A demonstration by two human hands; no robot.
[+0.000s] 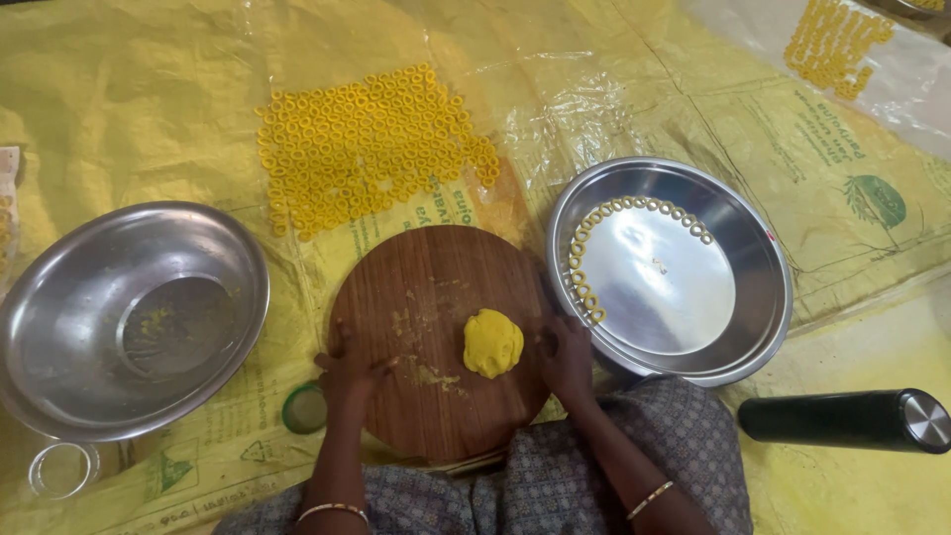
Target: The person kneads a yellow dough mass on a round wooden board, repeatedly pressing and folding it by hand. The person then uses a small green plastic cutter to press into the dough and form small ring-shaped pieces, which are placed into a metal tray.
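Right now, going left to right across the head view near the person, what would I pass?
Small glass lid → steel bowl → left hand → yellow dough lump → right hand → steel plate → black cylinder.

dough lump (492, 343) on the round board (426, 297) at centre, empty bowl (69, 327) to its left, plate (753, 297) to its right, rings spread (367, 149) behind it, cylinder (842, 420) lower right

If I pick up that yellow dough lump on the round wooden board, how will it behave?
The yellow dough lump looks soft: its surface is creased and lumpy, so it will probably dent under the fingers rather than stay stiff. Crumbs smeared on the round wooden board suggest it may stick and shed bits. It sits flat and slumped, so it seems unlikely to roll.
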